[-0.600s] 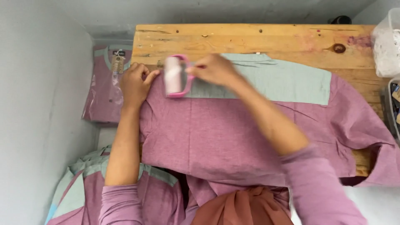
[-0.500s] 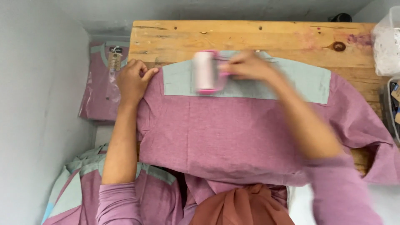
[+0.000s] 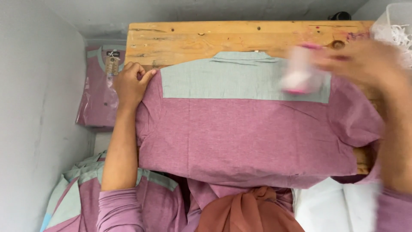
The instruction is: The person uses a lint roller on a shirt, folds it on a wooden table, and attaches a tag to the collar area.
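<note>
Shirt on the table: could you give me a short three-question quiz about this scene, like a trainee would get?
1. True or false: the shirt lies spread flat on the wooden table.
2. What does the left hand rest on?
A. the roller
B. the shirt's shoulder edge
C. a white bin
3. Fill in: the right hand holds a pink and white lint ______ over the shirt's grey-green panel.

Key
1. True.
2. B.
3. roller. It is blurred by motion, near the panel's right end.
</note>
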